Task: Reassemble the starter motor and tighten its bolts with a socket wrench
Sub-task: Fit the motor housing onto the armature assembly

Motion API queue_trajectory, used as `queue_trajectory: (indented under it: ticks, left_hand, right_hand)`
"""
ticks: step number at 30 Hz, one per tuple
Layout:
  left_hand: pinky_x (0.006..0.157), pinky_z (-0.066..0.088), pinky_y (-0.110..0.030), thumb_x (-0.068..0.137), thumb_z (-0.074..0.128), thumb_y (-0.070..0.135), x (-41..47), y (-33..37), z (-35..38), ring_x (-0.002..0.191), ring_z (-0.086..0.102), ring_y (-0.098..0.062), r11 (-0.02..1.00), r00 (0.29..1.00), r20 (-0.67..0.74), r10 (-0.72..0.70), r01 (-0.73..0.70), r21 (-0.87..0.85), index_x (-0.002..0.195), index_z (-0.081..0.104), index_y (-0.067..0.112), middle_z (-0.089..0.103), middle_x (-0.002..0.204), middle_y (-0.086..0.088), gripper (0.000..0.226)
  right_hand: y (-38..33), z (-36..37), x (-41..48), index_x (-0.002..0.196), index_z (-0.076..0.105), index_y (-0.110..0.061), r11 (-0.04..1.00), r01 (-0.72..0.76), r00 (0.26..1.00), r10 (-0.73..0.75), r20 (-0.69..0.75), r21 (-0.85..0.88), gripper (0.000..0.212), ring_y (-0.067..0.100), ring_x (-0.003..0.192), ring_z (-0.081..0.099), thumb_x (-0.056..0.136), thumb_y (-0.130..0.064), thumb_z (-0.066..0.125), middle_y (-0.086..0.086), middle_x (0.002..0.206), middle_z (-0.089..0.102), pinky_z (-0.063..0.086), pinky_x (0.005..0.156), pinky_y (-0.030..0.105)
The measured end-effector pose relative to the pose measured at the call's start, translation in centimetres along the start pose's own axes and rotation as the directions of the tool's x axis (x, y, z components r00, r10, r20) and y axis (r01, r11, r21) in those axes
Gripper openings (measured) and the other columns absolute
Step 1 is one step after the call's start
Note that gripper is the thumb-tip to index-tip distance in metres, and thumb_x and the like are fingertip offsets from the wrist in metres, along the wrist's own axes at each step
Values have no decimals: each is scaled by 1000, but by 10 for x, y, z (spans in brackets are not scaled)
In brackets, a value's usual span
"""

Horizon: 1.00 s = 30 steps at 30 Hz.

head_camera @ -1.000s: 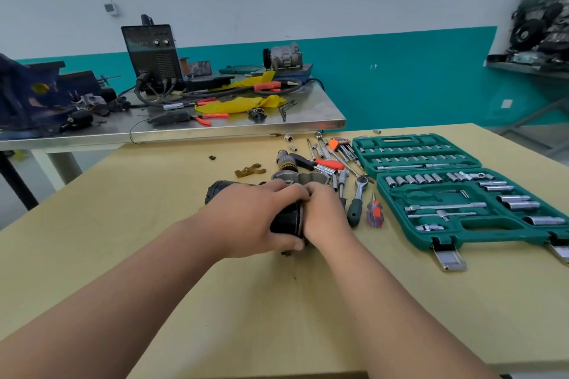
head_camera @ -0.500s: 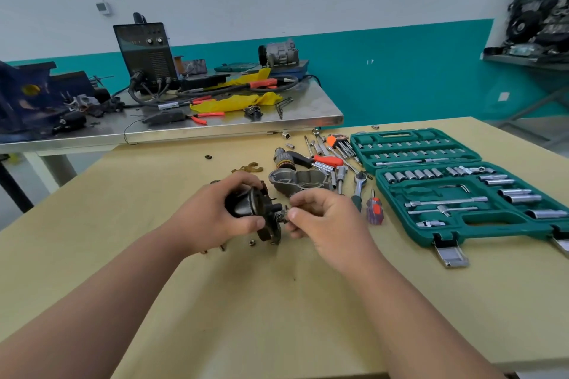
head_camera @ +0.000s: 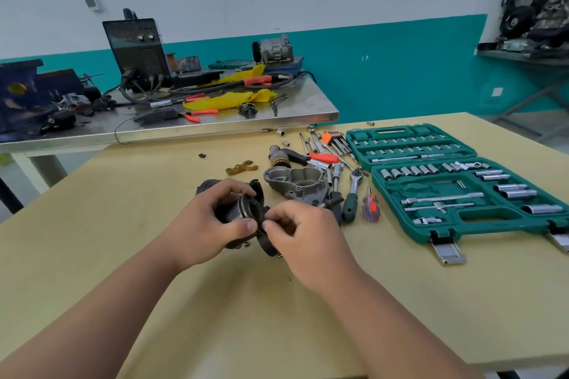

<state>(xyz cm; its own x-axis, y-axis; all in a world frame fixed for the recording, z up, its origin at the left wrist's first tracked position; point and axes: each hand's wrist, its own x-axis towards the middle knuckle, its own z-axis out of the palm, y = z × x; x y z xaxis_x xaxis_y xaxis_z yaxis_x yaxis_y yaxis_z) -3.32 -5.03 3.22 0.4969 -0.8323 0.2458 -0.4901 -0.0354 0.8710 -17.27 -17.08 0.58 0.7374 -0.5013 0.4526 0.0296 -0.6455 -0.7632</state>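
**Both hands on starter motor body, mid-table**

Left hand [head_camera: 209, 224] wraps the starter motor body [head_camera: 237, 209], fingers curled over the top, thumb on the front rim; body lies on its side near the middle of the wooden table [head_camera: 246, 317], open end facing right; whether it rests on the board or is held just above it, cannot tell. Right hand [head_camera: 308, 234] is just beside it, fingers curled, thumb and forefinger in a narrow pinch on the upper edge of the black end plate [head_camera: 269, 244], which sits against the body's open end; anything smaller in the pinch, cannot tell.

Grey cast nose housing [head_camera: 295, 183] lies just behind the hands, apart from the body; brass-coloured fork lever [head_camera: 241, 168] to its left; geared pinion part [head_camera: 276, 153] behind it, beside an orange-handled tool [head_camera: 323, 158]. Socket wrench [head_camera: 353, 191] with green grip lies right of the housing, untouched; stubby screwdriver [head_camera: 371, 206] just beside it; hex key set [head_camera: 337, 140] further back. Open green socket case [head_camera: 492, 229] on the table's right side, sockets and bars in their slots. Steel bench [head_camera: 301, 108] behind carries a black welder box [head_camera: 138, 52], yellow cloth [head_camera: 228, 100], red-handled pliers [head_camera: 200, 114]; blue vise [head_camera: 18, 95] at far left.
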Motion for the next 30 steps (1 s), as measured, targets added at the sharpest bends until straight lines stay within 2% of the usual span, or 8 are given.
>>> queue_trajectory:
  ticks: [4, 9, 12, 14, 16, 20, 25, 30]
  left_hand:
    - [52, 52, -21, 75, 79, 28, 3, 9, 3, 65, 68, -11, 999, 1000, 16, 19, -20, 44, 96, 65, 40, 67, 90, 4, 28]
    - [43, 49, -21, 91, 63, 37, 14, 24, 10, 59, 69, -14, 980, 999, 49, -18, 8, 197, 104, 55, 42, 67, 93, 2, 16]
    - [52, 59, -37, 86, 61, 51, 27, 29, 20, 62, 70, -20, 957, 998, 39, -56, 43, 287, 100, 52, 38, 70, 90, 4, 21]
    - [52, 57, -30, 84, 63, 52, 33, 30, 23, 59, 67, -11, 955, 998, 49, -37, 21, 297, 98, 54, 37, 69, 88, 4, 22]
    - [55, 53, -20, 85, 64, 49, 32, 28, 22, 65, 66, -4, 951, 997, 70, -9, -14, 310, 96, 56, 40, 68, 90, 6, 17]
    - [65, 50, -15, 93, 63, 33, 19, 11, 18, 79, 64, -1, 971, 999, 26, 30, -35, 235, 96, 62, 35, 67, 88, 11, 4]
    - [72, 42, -3, 97, 58, 23, 4, -6, 24, 88, 60, 11, 981, 997, -25, 77, -71, 180, 101, 57, 43, 63, 91, 35, 21]
    - [77, 38, 1, 96, 59, 20, -6, -26, 31, 97, 58, 15, 984, 991, -98, 89, -72, 164, 103, 58, 46, 62, 99, 39, 26]
  right_hand:
    - [4, -2, 1, 97, 70, -30, 999, -41, 998, 41, -39, 10, 11, -5, 78, 61, 89, -30, 63, -24, 71, 59, 54, 64, 18]
    - [10, -12, -1, 88, 69, -33, 966, -168, 984, 177, -27, 196, 9, 2, 65, 66, 88, -25, 65, -11, 70, 69, 57, 59, 22]
    - [15, -21, 0, 87, 71, -28, 902, -239, 965, 261, -13, 359, 15, 8, 60, 68, 89, -15, 64, -7, 68, 71, 55, 55, 24]
    - [18, -29, -1, 89, 73, -22, 872, -270, 959, 281, 35, 407, 16, 11, 65, 70, 89, -9, 63, -3, 72, 73, 55, 59, 23]
    - [19, -30, -4, 88, 73, -27, 885, -277, 961, 260, 97, 374, 24, 11, 73, 71, 89, -6, 62, -4, 77, 74, 56, 65, 22]
    - [19, -20, -6, 89, 71, -26, 874, -317, 948, 295, 116, 369, 26, 10, 74, 71, 88, -2, 61, -7, 77, 74, 56, 66, 20]
    - [18, -9, -10, 86, 71, -20, 820, -373, 922, 379, 76, 435, 20, 13, 67, 71, 89, -3, 62, -3, 71, 73, 53, 59, 19]
    - [13, 1, -16, 82, 72, -16, 749, -428, 883, 466, 58, 505, 18, 16, 63, 70, 90, -4, 61, 3, 66, 72, 55, 58, 24]
